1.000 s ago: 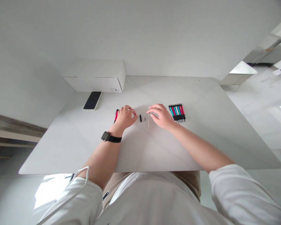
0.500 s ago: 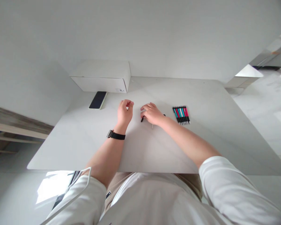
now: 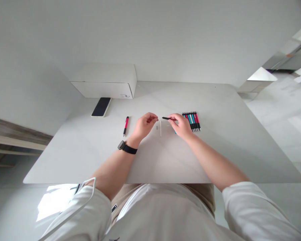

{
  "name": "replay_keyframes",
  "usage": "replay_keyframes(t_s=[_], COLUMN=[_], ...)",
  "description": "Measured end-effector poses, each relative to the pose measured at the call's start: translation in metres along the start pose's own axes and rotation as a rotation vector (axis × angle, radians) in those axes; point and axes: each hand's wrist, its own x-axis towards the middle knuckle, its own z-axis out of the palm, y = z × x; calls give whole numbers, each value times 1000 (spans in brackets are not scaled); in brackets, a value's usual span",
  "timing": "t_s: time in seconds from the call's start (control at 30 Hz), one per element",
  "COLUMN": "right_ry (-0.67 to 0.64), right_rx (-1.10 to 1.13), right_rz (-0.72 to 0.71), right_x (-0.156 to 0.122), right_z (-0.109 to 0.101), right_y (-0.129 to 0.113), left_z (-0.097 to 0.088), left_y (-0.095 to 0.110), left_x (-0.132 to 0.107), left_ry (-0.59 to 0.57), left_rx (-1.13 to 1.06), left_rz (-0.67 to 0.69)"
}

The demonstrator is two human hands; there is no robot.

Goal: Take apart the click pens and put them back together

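My right hand (image 3: 182, 125) is closed in a pinch on a small black pen part (image 3: 165, 118), held just above the white table (image 3: 215, 140) and pointing left. My left hand (image 3: 144, 124) is pinched shut a little to the left of it; what its fingertips hold is too small to make out. Between the hands a thin white refill (image 3: 161, 128) and a tiny spring-like piece (image 3: 157, 127) lie on the table. A red and black pen (image 3: 125, 125) lies left of my left hand. A row of several red, teal and black pens (image 3: 191, 121) lies right of my right hand.
A dark phone (image 3: 101, 106) lies at the back left of the table, in front of a white box (image 3: 104, 81) against the wall. The table's near edge runs just in front of my body. A black watch is on my left wrist.
My right hand has lifted the black pen part off the table and turned it toward the left hand. My left hand has moved right and pinched shut near it.
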Motion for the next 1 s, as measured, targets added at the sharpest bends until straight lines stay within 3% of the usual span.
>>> replay_keyframes(t_s=[0.1,0.23,0.53,1.0], right_ry=[93,113,143,147], right_rx=[62,83,89,33], right_rz=[69,96,-65,-198], right_x=[-9,-9,-10,-12], right_z=[6,12,23,16], right_y=[11,18,24,20], left_z=[8,9,5,4], left_y=[5,6,12,15], left_x=[-5,-6,-6,-7], left_ry=[-52,-61,-52,-124], left_rx=[33,97,154,248], left_rz=[-6,-5,2,-3])
